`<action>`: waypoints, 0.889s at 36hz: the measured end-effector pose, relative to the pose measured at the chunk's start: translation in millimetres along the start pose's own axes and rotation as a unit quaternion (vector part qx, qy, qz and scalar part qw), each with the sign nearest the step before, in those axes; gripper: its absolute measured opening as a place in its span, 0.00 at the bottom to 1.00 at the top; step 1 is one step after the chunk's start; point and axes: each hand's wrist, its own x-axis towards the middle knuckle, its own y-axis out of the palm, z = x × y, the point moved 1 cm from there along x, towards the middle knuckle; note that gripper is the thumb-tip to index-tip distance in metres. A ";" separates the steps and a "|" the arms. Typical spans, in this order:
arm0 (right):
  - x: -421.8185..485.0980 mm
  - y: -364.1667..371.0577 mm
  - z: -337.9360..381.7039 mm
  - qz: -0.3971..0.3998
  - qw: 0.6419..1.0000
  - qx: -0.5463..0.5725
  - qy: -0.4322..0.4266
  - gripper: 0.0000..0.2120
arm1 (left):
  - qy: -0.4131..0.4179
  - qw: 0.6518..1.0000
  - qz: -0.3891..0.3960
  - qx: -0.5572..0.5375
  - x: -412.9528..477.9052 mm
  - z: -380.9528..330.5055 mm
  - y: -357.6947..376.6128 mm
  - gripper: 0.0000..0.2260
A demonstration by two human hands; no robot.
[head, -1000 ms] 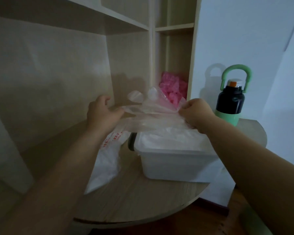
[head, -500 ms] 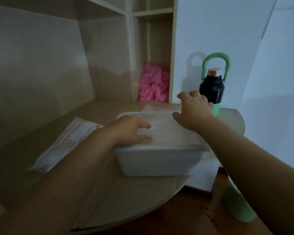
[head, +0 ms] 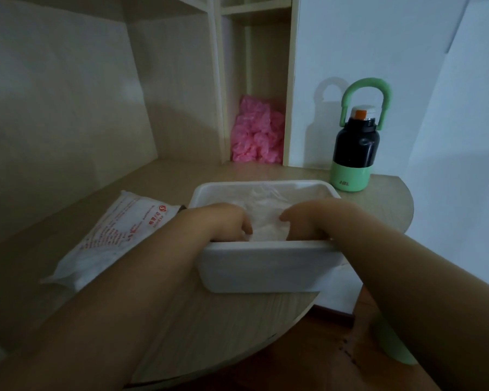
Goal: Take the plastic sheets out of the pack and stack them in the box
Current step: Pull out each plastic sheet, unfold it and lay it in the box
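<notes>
Stacking step: left hand (head: 223,221), right hand (head: 308,218) down on plastic sheets (head: 266,203) inside box (head: 266,268); fingers bent, grip pressing or pinching, cannot tell. Next: reach pack (head: 116,235), 9 o'clock of box, pull out further sheet.

Counted one box (head: 266,266), one pack (head: 116,235), one bottle (head: 353,148), one pink heap (head: 256,134) (pieces inside uncountable), two hands: left hand (head: 223,221), right hand (head: 311,218).

Dim room: pale wood desk (head: 237,328) with rounded edge, open shelving (head: 254,12) behind, white wall (head: 378,38) right, reddish-brown floor (head: 294,362) below.
</notes>
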 end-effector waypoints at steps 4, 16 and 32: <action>-6.7 -7.3 1.3 -0.091 0.988 0.127 -0.018 0.31 | -0.004 0.995 -0.091 -0.040 -13.6 2.4 -10.4 0.21; -27.9 -15.0 89.6 -0.371 0.882 0.249 -0.151 0.17 | -0.046 0.834 -0.454 -0.310 -111.0 48.7 -2.2 0.10; -13.6 96.5 203.6 -0.314 0.847 0.341 -0.262 0.18 | -0.190 0.913 -0.269 -0.241 -155.1 119.8 138.1 0.15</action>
